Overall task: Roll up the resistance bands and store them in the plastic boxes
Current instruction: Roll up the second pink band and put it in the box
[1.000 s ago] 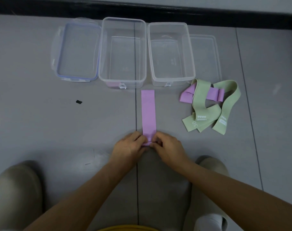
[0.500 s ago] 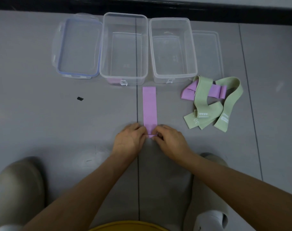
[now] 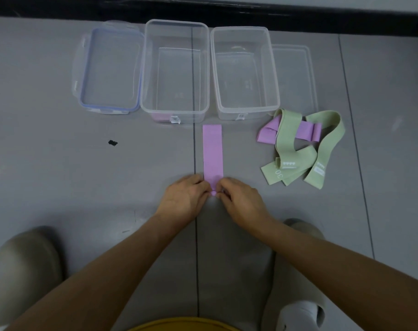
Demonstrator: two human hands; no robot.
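A purple resistance band [image 3: 212,151] lies flat on the grey floor, running straight away from me. Its near end is curled into a small roll pinched between my left hand [image 3: 186,199] and my right hand [image 3: 241,202], whose fingertips meet on it. Two clear plastic boxes stand open beyond the band: the left box [image 3: 143,68] and the right box [image 3: 274,75]. A purple shape shows through the left box's near wall. To the right lies a loose heap of green bands [image 3: 296,156] tangled with another purple band [image 3: 267,134].
A blue-rimmed lid [image 3: 83,75] lies left of the boxes and a clear lid [image 3: 308,75] right of them. A small black scrap [image 3: 113,142] sits on the floor at left. A dark baseboard [image 3: 203,8] runs behind. My knees and slippered foot [image 3: 298,314] frame the near floor.
Both hands have crept a little forward along the purple band, and its flat part looks slightly shorter as the near end curls up. The view shifted slightly.
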